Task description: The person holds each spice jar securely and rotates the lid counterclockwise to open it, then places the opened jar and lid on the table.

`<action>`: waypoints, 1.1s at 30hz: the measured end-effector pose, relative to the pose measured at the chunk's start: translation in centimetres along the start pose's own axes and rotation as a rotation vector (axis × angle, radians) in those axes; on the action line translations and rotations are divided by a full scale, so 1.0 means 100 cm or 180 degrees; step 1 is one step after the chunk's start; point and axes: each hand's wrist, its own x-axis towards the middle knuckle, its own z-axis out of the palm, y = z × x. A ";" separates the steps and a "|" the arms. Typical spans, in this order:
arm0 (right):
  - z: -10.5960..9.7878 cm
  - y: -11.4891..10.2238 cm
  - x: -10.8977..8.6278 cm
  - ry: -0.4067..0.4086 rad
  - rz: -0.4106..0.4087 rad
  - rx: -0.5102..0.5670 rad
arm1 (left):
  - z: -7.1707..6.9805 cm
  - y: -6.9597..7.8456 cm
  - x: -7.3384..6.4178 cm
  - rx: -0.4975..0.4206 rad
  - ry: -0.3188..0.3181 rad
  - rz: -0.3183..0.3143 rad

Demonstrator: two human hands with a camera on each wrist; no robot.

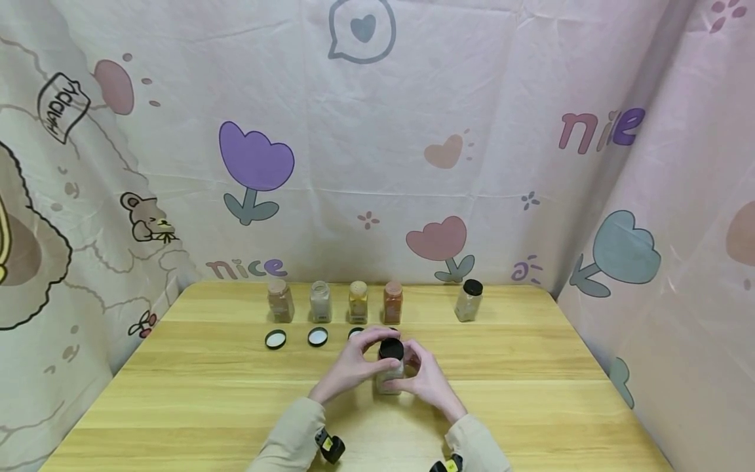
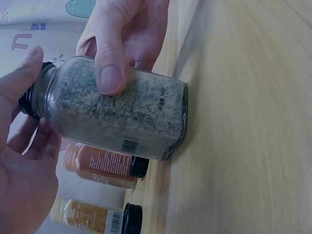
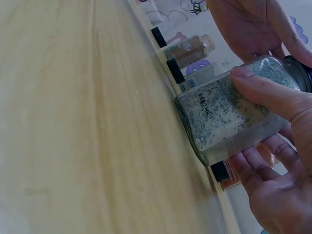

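A glass spice jar (image 2: 141,112) with pale, greenish-grey flakes inside stands upright on the wooden table, its black lid (image 1: 391,349) on top. My left hand (image 1: 354,364) holds that lid, thumb on the near side and fingers round the far side. My right hand (image 1: 428,383) grips the jar's body from the right, with the thumb (image 3: 265,90) across its near face. In the left wrist view the lid (image 2: 33,95) sits at the jar's neck under my left thumb.
Along the back stand several lidless jars: a brownish one (image 1: 280,303), a white one (image 1: 321,303), a yellow one (image 1: 358,303) and an orange-red one (image 1: 392,304). Black lids (image 1: 275,339) lie before them. A black-capped jar (image 1: 469,303) stands at the back right, before a printed curtain (image 1: 354,118).
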 end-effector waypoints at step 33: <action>0.000 0.003 0.000 0.0006 0.0019 -0.0009 | -0.006 0.004 -0.003 -0.0261 -0.0410 -0.0071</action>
